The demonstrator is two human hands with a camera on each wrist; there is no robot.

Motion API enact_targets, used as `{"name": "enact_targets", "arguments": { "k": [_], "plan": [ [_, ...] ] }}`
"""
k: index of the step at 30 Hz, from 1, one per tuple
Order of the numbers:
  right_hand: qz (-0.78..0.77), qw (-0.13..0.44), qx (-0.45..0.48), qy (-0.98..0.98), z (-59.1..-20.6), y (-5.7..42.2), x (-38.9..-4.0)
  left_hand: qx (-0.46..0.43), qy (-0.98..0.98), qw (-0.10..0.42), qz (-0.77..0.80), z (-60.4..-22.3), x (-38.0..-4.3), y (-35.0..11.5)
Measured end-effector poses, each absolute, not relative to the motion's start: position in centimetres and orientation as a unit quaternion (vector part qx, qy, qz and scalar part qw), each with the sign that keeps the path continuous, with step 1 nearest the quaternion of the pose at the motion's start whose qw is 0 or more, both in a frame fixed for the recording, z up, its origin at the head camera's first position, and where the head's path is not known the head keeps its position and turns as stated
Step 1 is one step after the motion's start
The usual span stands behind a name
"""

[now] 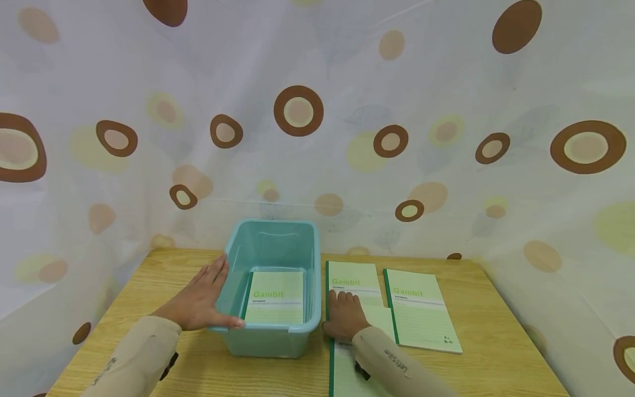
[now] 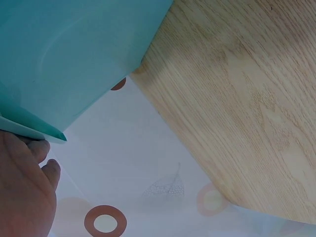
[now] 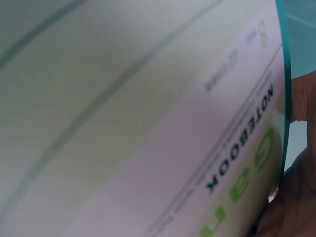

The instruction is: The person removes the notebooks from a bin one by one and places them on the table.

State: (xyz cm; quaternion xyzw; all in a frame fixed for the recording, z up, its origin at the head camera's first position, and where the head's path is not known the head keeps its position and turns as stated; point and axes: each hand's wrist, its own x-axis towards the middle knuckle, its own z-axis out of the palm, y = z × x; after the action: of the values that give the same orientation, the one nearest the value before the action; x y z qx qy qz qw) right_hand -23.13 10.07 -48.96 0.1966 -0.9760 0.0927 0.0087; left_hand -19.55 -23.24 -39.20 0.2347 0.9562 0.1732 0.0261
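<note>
A light-blue plastic bin (image 1: pixel 270 343) stands on the table with a pale green notebook (image 1: pixel 275 300) lying inside. Along the bin's left side my left hand (image 1: pixel 200 300) is spread, fingers fairly straight and thumb resting over the front rim. The left wrist view shows some of its fingertips beside the rim (image 2: pixel 37 132). To the right of the bin, my right hand (image 1: pixel 344 315) grips the green-spined left edge of the front notebook (image 1: pixel 347 369). In the right wrist view this cover (image 3: pixel 163 143) is close and blurred, its spine bowed slightly. The forearm hides part of it.
Another Gambit notebook (image 1: pixel 352 270) lies behind, partly overlapped by the front one. A third notebook (image 1: pixel 421 311) lies slightly turned to the right. The wooden table (image 1: pixel 488 331) meets a patterned white sheet (image 1: pixel 342 176) at the back and sides.
</note>
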Motion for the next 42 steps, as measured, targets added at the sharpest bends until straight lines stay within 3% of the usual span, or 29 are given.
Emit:
{"name": "enact_targets", "arguments": {
  "k": [11, 35, 42],
  "plan": [
    [0.094, -0.018, 0.191, -0.977, -50.5, 9.9, -23.1, 0.235, 0.955, 0.032, 0.178, -39.1, -19.5, -23.4],
    [0.11, -0.001, 0.208, -0.972, -50.1, 10.2, -21.9, 0.235, 0.956, 0.034, 0.174, -39.2, -19.5, -23.4],
    [0.162, 0.011, 0.197, -0.967, -47.7, 10.9, -22.7, 0.235, 0.956, 0.032, 0.172, -39.2, -19.5, -23.3]
  ]
}}
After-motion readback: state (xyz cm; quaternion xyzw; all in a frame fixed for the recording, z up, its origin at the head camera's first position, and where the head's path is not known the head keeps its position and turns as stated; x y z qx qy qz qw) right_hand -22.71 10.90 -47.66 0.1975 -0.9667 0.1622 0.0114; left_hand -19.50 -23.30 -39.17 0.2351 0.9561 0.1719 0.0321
